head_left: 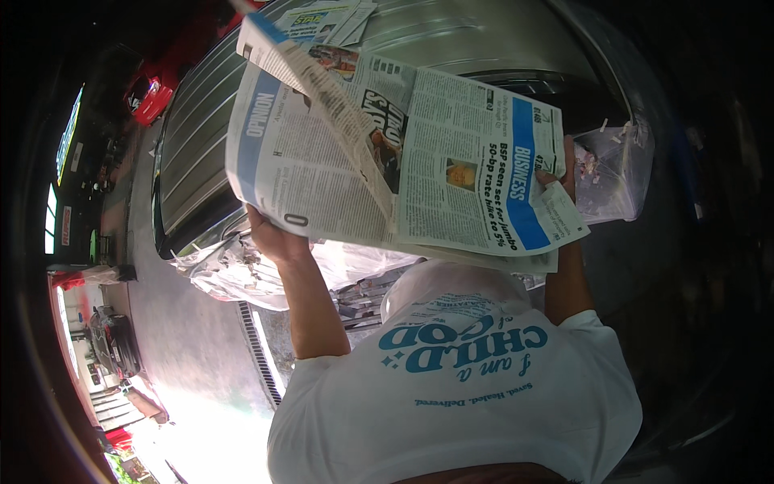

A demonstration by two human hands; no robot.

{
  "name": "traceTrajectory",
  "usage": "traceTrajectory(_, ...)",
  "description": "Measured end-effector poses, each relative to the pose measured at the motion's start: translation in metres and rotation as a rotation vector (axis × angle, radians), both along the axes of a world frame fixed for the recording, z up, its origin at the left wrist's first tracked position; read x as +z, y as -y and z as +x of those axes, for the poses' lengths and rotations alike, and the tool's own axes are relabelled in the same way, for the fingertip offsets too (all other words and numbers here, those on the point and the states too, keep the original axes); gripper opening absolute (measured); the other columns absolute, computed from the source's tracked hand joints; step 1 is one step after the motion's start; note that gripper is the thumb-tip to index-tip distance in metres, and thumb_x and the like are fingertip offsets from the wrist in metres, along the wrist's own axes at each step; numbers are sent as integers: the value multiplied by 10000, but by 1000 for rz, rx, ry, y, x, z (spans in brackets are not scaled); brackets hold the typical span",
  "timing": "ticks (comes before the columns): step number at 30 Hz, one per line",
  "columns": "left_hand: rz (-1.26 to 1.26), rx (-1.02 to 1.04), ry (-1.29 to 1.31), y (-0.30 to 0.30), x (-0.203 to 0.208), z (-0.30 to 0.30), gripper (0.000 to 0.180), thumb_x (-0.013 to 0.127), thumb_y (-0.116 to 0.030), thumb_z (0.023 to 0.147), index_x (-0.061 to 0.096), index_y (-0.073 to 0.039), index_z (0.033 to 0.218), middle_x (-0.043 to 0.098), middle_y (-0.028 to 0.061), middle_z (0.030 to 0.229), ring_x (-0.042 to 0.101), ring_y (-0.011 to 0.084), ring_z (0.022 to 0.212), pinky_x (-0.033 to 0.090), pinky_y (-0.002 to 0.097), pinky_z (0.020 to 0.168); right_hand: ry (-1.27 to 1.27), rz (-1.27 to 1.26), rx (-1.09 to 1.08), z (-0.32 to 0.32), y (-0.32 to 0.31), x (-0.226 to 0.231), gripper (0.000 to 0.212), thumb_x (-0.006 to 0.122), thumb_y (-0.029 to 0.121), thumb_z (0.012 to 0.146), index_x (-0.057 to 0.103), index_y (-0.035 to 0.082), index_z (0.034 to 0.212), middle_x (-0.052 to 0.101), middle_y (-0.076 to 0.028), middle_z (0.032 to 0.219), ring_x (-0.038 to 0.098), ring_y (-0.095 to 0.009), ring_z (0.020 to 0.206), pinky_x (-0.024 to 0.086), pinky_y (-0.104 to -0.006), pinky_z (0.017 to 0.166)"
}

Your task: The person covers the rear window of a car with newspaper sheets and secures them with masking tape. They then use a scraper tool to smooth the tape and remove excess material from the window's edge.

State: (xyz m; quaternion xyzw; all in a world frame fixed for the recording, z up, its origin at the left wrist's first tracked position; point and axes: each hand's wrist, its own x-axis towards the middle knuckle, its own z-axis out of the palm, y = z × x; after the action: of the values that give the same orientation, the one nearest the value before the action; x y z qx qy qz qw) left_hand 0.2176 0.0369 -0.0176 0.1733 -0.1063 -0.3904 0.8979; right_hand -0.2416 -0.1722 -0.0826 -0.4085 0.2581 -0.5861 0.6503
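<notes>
An opened newspaper (451, 153) spans the space between my two hands, with blue header bands on its pages. One inner page stands up at a slant near the middle, caught partway across the left side. My left hand (274, 235) grips the lower left edge; its fingers are mostly hidden behind the paper. At the right edge my right hand (569, 168) closes on the pages, thumb on the front, the other fingers largely out of sight. A corner of the sheet is folded over just below that thumb.
Beyond the newspaper lies a silver ribbed vehicle surface (197, 153) with more newspapers (322, 22) on top. Clear plastic sheeting (234, 270) hangs along its near side, and more plastic (625, 173) is at the right. A red car (149, 97), floor grating (260, 351) and dark car (111, 343) are leftward.
</notes>
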Motion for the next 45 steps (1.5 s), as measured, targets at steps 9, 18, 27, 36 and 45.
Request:
traceTrajectory(9, 425, -297, 258, 65, -67, -106, 822, 519, -656, 997, 269, -158, 1602, 310, 184, 1570, 350, 420, 1443, 311, 625, 1174, 229, 291, -68, 64, -23, 28, 939, 506, -112, 955, 30, 272, 1669, 299, -168, 1633, 520, -311, 1365, 564, -457, 1051)
traceTrajectory(18, 468, -394, -116, 86, -94, -122, 580, 509, -485, 1064, 429, -87, 1478, 461, 141, 1464, 473, 334, 1348, 408, 559, 1126, 58, 258, -160, 85, -31, 20, 1016, 547, -173, 852, 70, 197, 1670, 316, -181, 1621, 445, -306, 1424, 467, -435, 1130)
traceTrajectory(27, 455, -115, 15, 104, -56, -100, 340, 449, -231, 1097, 539, 12, 1318, 648, 160, 1261, 649, 308, 1158, 567, 450, 968, -258, 368, -282, 47, -23, -46, 193, 633, 30, 990, 592, -9, 1174, 675, -103, 1063, 664, -165, 942, 548, -304, 849)
traceTrajectory(36, 589, -87, 72, 57, -48, -32, 429, 444, -315, 1094, 528, 23, 1344, 671, 195, 1151, 712, 304, 976, 616, 428, 822, -180, 438, -421, 29, 25, 1, 204, 651, 201, 1044, 614, 17, 1124, 679, -88, 1035, 666, -168, 887, 547, -332, 767)
traceTrajectory(45, 509, -67, 56, 59, -63, -28, 439, 499, -260, 1069, 481, 4, 1419, 642, 177, 1249, 681, 306, 1092, 584, 435, 899, 65, 314, -54, 73, 120, 52, 207, 595, 63, 1028, 581, 5, 1226, 639, -107, 1202, 643, -244, 1147, 548, -409, 980)
